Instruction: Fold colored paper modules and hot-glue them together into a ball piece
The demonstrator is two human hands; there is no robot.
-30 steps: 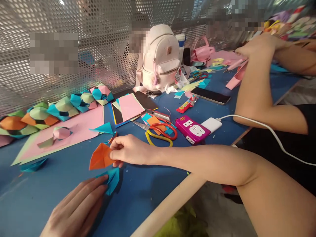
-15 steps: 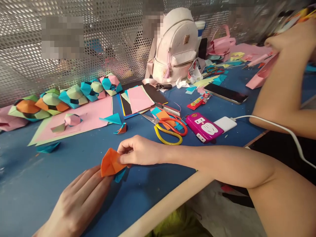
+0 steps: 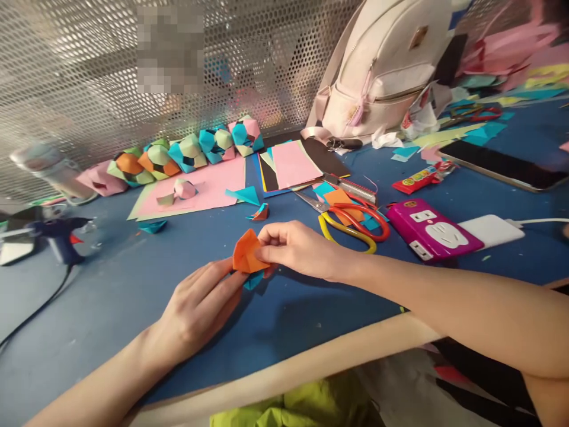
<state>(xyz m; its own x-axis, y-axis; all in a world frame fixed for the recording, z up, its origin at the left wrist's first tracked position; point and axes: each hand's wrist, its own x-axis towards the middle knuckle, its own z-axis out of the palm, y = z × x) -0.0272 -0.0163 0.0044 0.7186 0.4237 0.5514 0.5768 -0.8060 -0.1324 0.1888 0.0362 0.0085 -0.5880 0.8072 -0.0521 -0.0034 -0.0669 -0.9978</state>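
Note:
My right hand [image 3: 302, 249] pinches a folded orange paper piece [image 3: 246, 254] just above the blue table [image 3: 111, 308]. A folded blue paper piece [image 3: 253, 280] lies under the orange one, partly hidden. My left hand [image 3: 200, 308] rests flat on the table with fingers stretched out, its fingertips touching the orange piece's lower left edge and the blue piece. Both pieces meet between my two hands.
A chain of folded paper modules [image 3: 186, 151] lies by the perforated metal wall. Pink paper sheets [image 3: 200, 190], scissors [image 3: 351, 222], a pink power strip [image 3: 431, 231], a white backpack [image 3: 386, 71], a phone [image 3: 502, 166] and a glue gun [image 3: 57, 234] lie around.
My right hand has carried the orange piece down onto the blue piece by my left fingertips. The camera view has swung left, and the neighbouring person's arm has left the frame.

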